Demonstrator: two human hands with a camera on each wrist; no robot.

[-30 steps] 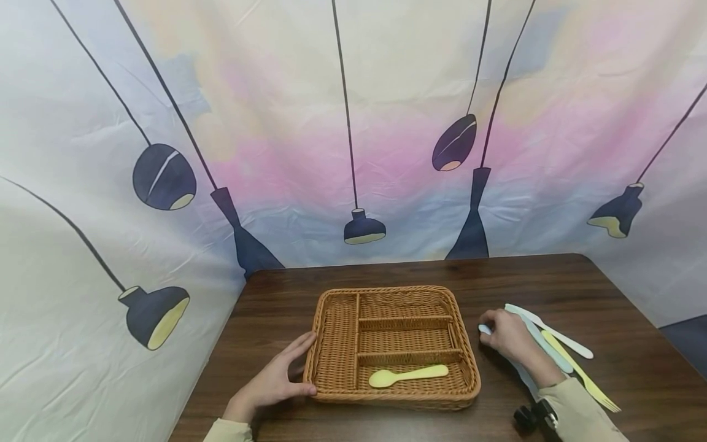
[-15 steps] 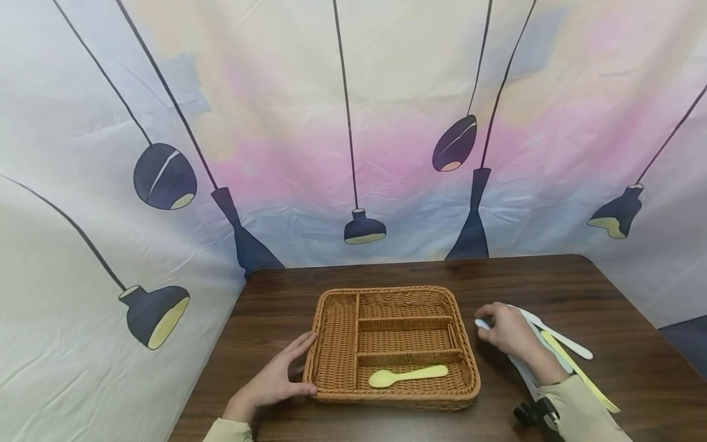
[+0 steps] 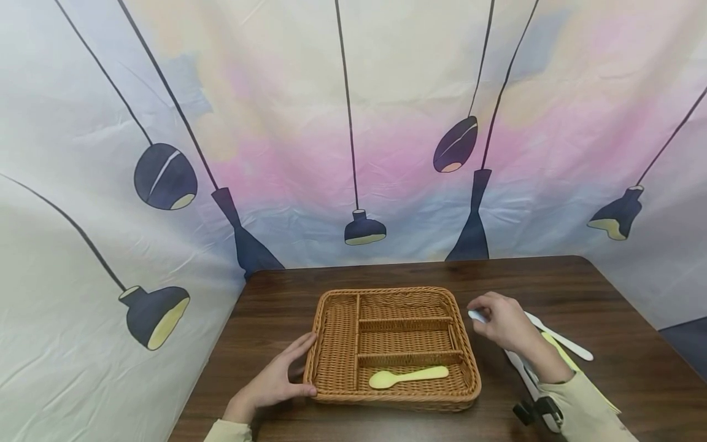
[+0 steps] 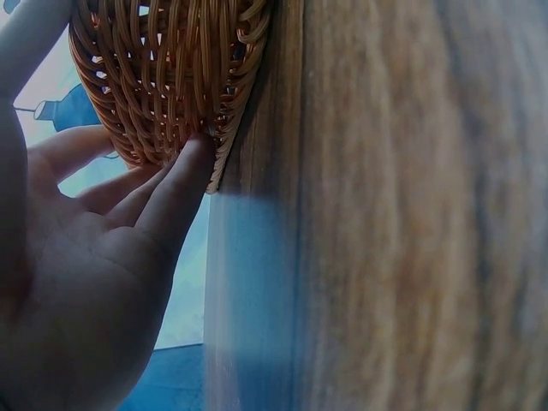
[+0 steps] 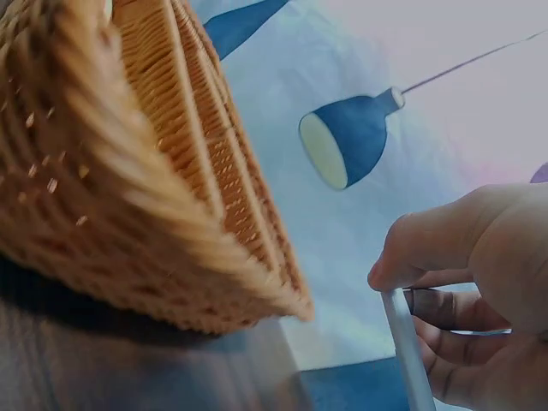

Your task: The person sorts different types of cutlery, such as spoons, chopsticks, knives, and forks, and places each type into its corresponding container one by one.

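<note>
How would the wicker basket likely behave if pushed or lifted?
The wicker basket is probably light for its size, given its open weave. Its broad, low shape should probably make it slide rather than tip. If tilted, the yellow spoon lying loose inside would likely slip.

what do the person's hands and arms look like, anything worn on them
Both the left hand and the right hand are bare, without gloves. The left sleeve and right sleeve are plain pale beige, with no pattern showing. A small black device sits at the right cuff.
</note>
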